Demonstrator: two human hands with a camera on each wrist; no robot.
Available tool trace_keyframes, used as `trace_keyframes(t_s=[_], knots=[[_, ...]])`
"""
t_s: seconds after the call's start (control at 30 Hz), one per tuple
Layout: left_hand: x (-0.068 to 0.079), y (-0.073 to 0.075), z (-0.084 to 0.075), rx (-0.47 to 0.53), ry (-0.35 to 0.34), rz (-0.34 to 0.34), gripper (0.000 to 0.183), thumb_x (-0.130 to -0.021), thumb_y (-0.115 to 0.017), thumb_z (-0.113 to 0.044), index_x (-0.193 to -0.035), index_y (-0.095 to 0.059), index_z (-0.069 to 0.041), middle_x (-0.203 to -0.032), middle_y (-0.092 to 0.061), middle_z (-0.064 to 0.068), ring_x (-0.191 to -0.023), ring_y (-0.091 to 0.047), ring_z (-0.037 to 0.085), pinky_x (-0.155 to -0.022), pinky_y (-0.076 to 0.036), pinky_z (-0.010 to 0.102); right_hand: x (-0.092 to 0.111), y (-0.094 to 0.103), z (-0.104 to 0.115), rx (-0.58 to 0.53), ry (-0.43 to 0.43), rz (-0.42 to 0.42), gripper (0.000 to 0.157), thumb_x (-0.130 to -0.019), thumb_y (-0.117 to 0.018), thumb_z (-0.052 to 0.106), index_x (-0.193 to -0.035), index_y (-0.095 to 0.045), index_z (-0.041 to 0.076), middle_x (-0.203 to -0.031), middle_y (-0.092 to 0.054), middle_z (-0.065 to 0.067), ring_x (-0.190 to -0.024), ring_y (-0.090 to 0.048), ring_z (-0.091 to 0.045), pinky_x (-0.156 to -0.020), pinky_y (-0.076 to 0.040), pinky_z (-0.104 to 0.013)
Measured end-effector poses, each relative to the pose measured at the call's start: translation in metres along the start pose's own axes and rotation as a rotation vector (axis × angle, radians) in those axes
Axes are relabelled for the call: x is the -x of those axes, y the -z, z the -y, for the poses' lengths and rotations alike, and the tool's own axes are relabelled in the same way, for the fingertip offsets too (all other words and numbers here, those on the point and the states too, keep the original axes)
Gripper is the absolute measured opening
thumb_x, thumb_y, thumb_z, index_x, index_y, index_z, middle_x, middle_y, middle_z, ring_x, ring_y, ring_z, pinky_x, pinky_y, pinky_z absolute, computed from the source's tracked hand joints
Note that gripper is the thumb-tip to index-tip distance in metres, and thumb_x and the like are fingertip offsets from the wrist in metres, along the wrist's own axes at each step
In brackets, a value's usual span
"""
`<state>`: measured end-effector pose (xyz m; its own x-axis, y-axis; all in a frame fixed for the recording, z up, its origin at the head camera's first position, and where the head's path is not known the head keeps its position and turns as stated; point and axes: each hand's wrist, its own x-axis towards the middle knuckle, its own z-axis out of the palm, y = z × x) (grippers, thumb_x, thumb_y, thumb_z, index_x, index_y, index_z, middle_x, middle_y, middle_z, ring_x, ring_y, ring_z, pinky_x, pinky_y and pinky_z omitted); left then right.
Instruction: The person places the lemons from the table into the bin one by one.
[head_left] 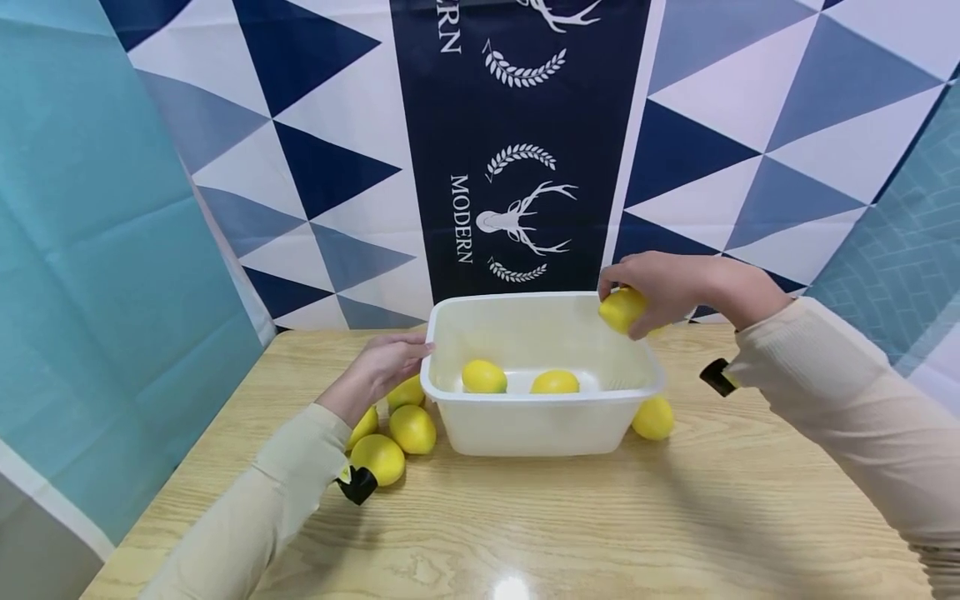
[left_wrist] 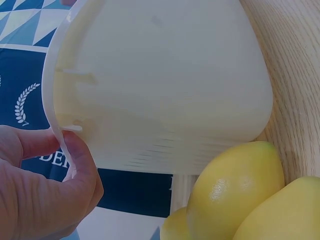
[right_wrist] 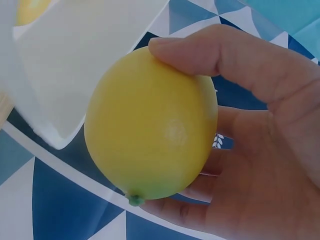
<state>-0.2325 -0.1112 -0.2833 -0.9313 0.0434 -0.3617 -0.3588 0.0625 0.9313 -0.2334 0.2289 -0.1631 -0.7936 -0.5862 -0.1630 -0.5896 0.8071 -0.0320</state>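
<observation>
My right hand (head_left: 663,287) holds a yellow lemon (head_left: 622,310) at the right back corner of a white plastic tub (head_left: 528,429). In the right wrist view the thumb and fingers wrap that lemon (right_wrist: 150,125), whose green stem end points down. My left hand (head_left: 382,364) pinches the tub's left rim; in the left wrist view, thumb and fingers (left_wrist: 82,160) grip the rim from both sides. Inside the tub lie two lemons, one on the left (head_left: 483,377) and another near the middle (head_left: 555,382).
Several lemons (head_left: 412,429) cluster on the wooden table (head_left: 480,517) left of the tub, below my left wrist. Another lemon (head_left: 653,418) sits against the tub's right side. A patterned cloth (head_left: 517,150) hangs behind the table, close to the tub's back.
</observation>
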Motion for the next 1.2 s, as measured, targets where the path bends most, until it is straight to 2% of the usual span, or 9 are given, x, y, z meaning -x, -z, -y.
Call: trace_keyframes(t_s=[0.17, 0.33, 0.7, 0.97, 1.2], knots=[[-0.002, 0.006, -0.002, -0.012, -0.011, -0.005, 0.046, -0.097, -0.055, -0.011, -0.14, -0.045, -0.002, -0.144, -0.047, 0.015, -0.132, -0.048, 0.029, -0.114, -0.041, 0.034, -0.019, 0.01, 0.007, -0.005, -0.027, 0.036, 0.047, -0.073, -0.081, 0.013, -0.114, -0.057, 0.01, -0.105, -0.064, -0.008, -0.089, -0.055, -0.021, -0.083, -0.055, -0.041], [-0.001, 0.008, -0.004, -0.014, -0.022, -0.001, 0.046, -0.097, -0.054, -0.011, -0.141, -0.044, -0.001, -0.145, -0.046, 0.016, -0.131, -0.048, 0.028, -0.114, -0.041, 0.033, -0.034, 0.016, 0.013, -0.023, -0.081, 0.077, 0.045, -0.074, -0.078, 0.013, -0.115, -0.057, 0.011, -0.105, -0.062, -0.009, -0.09, -0.056, -0.023, -0.08, -0.056, -0.037], [0.0, 0.004, -0.003, -0.024, -0.007, -0.014, 0.046, -0.097, -0.055, -0.012, -0.141, -0.044, -0.001, -0.144, -0.046, 0.016, -0.132, -0.047, 0.029, -0.113, -0.042, 0.033, -0.06, 0.002, 0.024, -0.051, -0.119, 0.099, 0.046, -0.076, -0.076, 0.013, -0.117, -0.056, 0.011, -0.108, -0.061, -0.008, -0.094, -0.055, -0.024, -0.085, -0.055, -0.036], [0.001, 0.001, 0.0, -0.012, -0.002, -0.014, 0.045, -0.097, -0.055, -0.01, -0.14, -0.045, -0.001, -0.143, -0.047, 0.016, -0.132, -0.048, 0.03, -0.113, -0.042, 0.034, -0.058, -0.004, 0.026, -0.063, -0.179, 0.133, 0.051, -0.078, -0.074, 0.005, -0.124, -0.055, 0.014, -0.125, -0.058, -0.017, -0.104, -0.056, -0.029, -0.09, -0.057, -0.043], [0.004, -0.001, -0.001, -0.027, 0.003, -0.01, 0.044, -0.096, -0.057, -0.011, -0.138, -0.047, -0.002, -0.141, -0.049, 0.014, -0.13, -0.05, 0.029, -0.112, -0.043, 0.034, -0.038, -0.008, 0.017, -0.056, -0.131, 0.099, 0.051, -0.078, -0.074, 0.004, -0.124, -0.055, 0.009, -0.12, -0.059, -0.02, -0.098, -0.057, -0.028, -0.081, -0.058, -0.039]])
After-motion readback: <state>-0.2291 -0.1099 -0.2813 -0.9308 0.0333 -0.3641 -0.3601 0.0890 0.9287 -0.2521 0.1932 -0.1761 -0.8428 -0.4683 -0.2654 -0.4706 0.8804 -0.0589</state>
